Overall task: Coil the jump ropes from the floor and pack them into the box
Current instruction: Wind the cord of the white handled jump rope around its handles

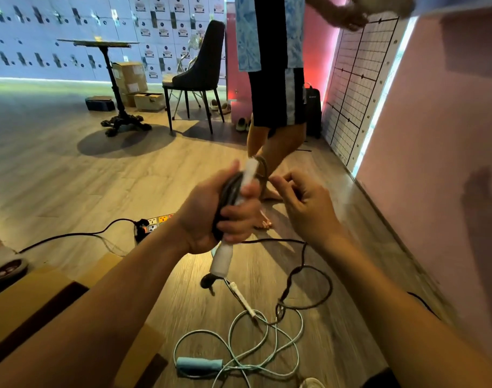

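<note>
My left hand (pixel 211 211) grips a black jump rope (pixel 303 264), with several coils and its white handle (pixel 225 256) bunched in the fist. The handle pokes out above and below the hand. A loose length of black rope trails from the fist to the floor on the right. My right hand (pixel 303 203) hovers just right of the bundle, fingers curled and apart, holding nothing. A pale blue-green jump rope (pixel 267 357) with a blue foam handle (pixel 200 365) lies tangled on the floor below. An open cardboard box (pixel 43 298) sits at lower left.
Another person (pixel 275 79) stands barefoot just beyond my hands. A power strip (pixel 155 222) with a black cable lies left. A round pedestal table (pixel 110 79), a dark chair (pixel 200 77), stacked cartons (pixel 133 79) and lockers stand behind. A pink wall (pixel 435 163) runs along the right.
</note>
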Demonstrator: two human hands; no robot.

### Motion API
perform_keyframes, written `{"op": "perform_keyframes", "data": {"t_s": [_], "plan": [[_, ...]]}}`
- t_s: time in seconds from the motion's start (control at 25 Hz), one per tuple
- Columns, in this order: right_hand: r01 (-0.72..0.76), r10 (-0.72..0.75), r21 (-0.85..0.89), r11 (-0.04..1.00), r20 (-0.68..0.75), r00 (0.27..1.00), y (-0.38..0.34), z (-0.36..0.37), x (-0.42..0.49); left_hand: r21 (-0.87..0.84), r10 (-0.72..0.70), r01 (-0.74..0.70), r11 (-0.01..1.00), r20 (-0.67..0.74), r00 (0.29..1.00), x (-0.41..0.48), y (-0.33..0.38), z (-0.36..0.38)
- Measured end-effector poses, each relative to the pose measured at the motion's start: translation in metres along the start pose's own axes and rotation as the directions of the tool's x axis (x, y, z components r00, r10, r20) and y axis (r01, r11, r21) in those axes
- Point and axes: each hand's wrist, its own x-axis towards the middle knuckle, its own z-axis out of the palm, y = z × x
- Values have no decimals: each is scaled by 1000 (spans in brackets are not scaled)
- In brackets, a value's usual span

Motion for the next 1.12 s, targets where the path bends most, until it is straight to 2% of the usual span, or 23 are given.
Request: {"op": "perform_keyframes", "data": {"t_s": [0.08,0.12,0.2,0.28,0.36,0.44,0.64,0.76,0.84,0.96,1.12], "plan": [[-21,27,-44,999,121,992,2,6,-2,-208,206,-199,958,14,978,-1,8,-6],[-39,53,-80,996,180,982,4,8,-2,-300,316,-307,903,-20,949,-3,13,-12],[-117,144,-110,987,284,948,7,6,-1,-449,495,-516,730,-175,851,-11,23,-26],[-145,189,-140,979,385,903,9,2,-3,-474,570,-693,544,-397,719,-20,32,-41],[-138,194,-156,978,436,879,8,4,-6,-386,548,-801,457,-587,596,-24,34,-50],[-123,193,-190,974,415,889,5,10,-7,-291,521,-843,453,-681,515,-24,32,-54],[-82,178,-268,960,357,917,0,17,-5,-207,506,-853,479,-729,461,-22,33,-52],[-16,148,-310,950,407,902,-11,27,-9,-113,490,-902,416,-808,327,-25,36,-54],[52,108,-336,940,442,891,-21,36,-12,33,513,-884,467,-824,240,-25,36,-54],[60,108,-306,950,504,857,-28,45,-14,243,577,-810,533,-805,138,-24,37,-51],[-78,198,-212,974,636,746,-29,45,-18,325,571,-825,462,-821,-4,-31,42,-53]]}}
